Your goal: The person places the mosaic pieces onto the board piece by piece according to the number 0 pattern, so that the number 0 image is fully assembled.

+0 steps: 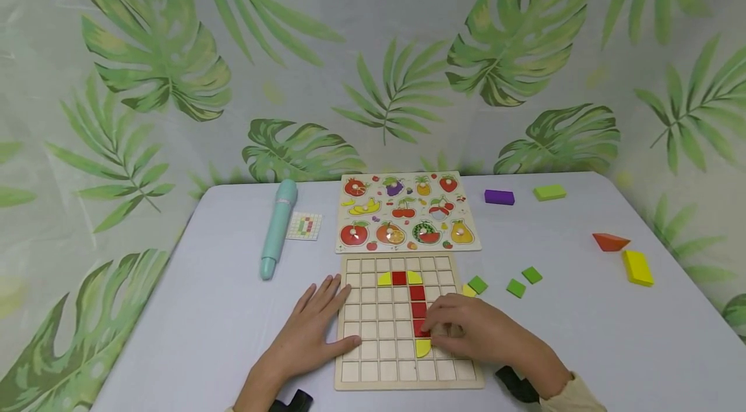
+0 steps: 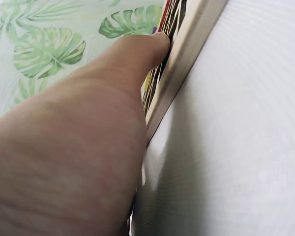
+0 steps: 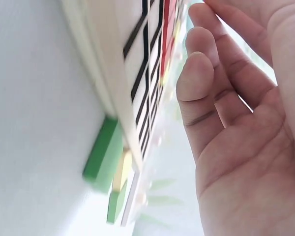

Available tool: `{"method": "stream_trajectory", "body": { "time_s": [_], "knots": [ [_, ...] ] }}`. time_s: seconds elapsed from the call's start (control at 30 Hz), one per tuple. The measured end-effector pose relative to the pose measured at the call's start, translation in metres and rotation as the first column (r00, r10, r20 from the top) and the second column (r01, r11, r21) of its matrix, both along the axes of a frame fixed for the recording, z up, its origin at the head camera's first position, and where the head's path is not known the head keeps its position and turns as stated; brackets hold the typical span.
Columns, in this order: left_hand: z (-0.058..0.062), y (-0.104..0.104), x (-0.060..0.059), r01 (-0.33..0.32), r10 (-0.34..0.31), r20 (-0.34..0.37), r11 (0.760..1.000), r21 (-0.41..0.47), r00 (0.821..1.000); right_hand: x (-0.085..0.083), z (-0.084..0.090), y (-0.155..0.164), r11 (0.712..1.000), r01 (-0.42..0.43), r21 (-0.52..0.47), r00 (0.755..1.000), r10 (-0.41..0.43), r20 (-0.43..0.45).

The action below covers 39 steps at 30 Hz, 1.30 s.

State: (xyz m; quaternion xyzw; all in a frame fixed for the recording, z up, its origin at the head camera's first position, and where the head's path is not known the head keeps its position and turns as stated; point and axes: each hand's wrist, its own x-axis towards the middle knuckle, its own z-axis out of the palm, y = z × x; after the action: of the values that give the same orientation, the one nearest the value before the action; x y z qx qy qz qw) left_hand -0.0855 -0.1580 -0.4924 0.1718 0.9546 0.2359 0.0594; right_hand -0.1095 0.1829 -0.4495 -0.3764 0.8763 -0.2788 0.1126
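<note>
Two hands on grid board point(image 1: 355, 370), no writing legible

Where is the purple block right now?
In the head view, the purple block lies on the far right part of the table, between the fruit puzzle and a green block.

Staged tabletop recording set, not a lived-in room. Indicators: printed backdrop cloth point(image 1: 373, 56) with large green palm and monstera leaves, hung directly behind and around a plain pale table point(image 1: 612, 334), closing off all surroundings. Children's learning materials laid out: wooden grid board point(image 1: 402, 324) with coloured tiles, fruit peg puzzle point(image 1: 408, 211), teal pen-shaped device point(image 1: 278, 227), small pattern card point(image 1: 304, 226), loose coloured blocks point(image 1: 637, 267). No furniture, appliances or walls visible beyond the cloth.
</note>
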Motion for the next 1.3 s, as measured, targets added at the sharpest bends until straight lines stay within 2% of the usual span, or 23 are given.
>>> {"method": "stream_trajectory", "body": {
  "time_s": [0.17, 0.37, 0.57, 0.73, 1.03, 1.13, 1.2, 1.3],
  "knots": [
    [-0.001, 0.0, 0.0, -0.001, 0.001, 0.005, 1.0, 0.004, 1.0, -0.007, 0.0, 0.015, 0.995, 0.098, -0.011, 0.994, -0.098, -0.048],
    [-0.001, 0.0, -0.001, -0.005, 0.005, 0.009, 1.0, -0.002, 1.0, -0.019, -0.005, 0.036, 0.98, 0.192, -0.044, 0.973, -0.196, -0.124],
    [-0.001, 0.0, 0.0, -0.004, 0.004, 0.005, 1.0, -0.012, 1.0, -0.028, -0.011, 0.053, 0.952, 0.305, 0.024, 0.946, -0.3, -0.12],
    [0.0, 0.0, 0.0, -0.007, 0.008, 0.007, 1.0, -0.015, 1.0, -0.032, -0.015, 0.065, 0.94, 0.331, 0.08, 0.936, -0.317, -0.154],
    [0.001, 0.001, 0.0, -0.01, 0.011, 0.02, 1.0, -0.011, 1.0, -0.032, -0.014, 0.073, 0.926, 0.373, 0.062, 0.91, -0.352, -0.22],
    [0.001, 0.001, 0.0, -0.01, 0.01, 0.02, 1.0, -0.01, 1.0, -0.03, -0.014, 0.069, 0.92, 0.39, 0.034, 0.902, -0.375, -0.213],
    [0.001, 0.001, 0.0, -0.009, 0.01, 0.021, 1.0, -0.01, 1.0, -0.029, -0.012, 0.063, 0.921, 0.39, 0.007, 0.904, -0.381, -0.192],
    [0.001, 0.001, 0.0, -0.009, 0.009, 0.019, 1.0, -0.009, 1.0, -0.025, -0.008, 0.052, 0.937, 0.345, -0.045, 0.921, -0.348, -0.177]
  ]
}}
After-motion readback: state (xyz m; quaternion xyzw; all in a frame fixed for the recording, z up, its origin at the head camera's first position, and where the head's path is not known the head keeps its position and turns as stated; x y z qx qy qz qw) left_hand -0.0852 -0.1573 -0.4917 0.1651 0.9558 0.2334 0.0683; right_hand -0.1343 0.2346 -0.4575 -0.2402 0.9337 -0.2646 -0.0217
